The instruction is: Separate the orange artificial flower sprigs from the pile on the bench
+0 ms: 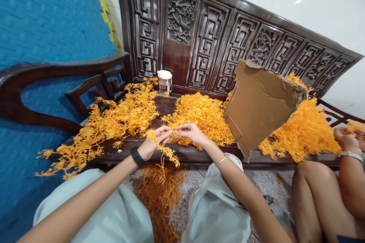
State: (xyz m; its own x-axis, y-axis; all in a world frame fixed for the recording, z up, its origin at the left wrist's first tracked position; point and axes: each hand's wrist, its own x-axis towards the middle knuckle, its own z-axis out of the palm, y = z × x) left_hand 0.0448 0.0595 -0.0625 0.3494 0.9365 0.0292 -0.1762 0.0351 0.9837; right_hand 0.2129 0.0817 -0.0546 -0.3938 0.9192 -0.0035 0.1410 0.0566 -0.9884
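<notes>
My left hand [155, 142] is closed round an orange plastic sprig [168, 153] that hangs down from it over the bench edge. My right hand [190, 133] meets it fingertip to fingertip, pinching a small orange piece at the sprig's top. Both hands hover just in front of the middle heap of loose orange pieces [203, 115] on the dark wooden bench [188, 153]. A row of finished orange sprigs [114, 121] lies to the left along the bench. A black band sits on my left wrist, a thin bracelet on my right.
A torn brown cardboard sheet [261, 102] leans against a large orange heap [306, 131] on the right. A clear jar with a white lid [164, 81] stands at the back. Orange scraps [159, 193] lie on the floor between my knees. Another person's hand [346, 140] and knees are at right.
</notes>
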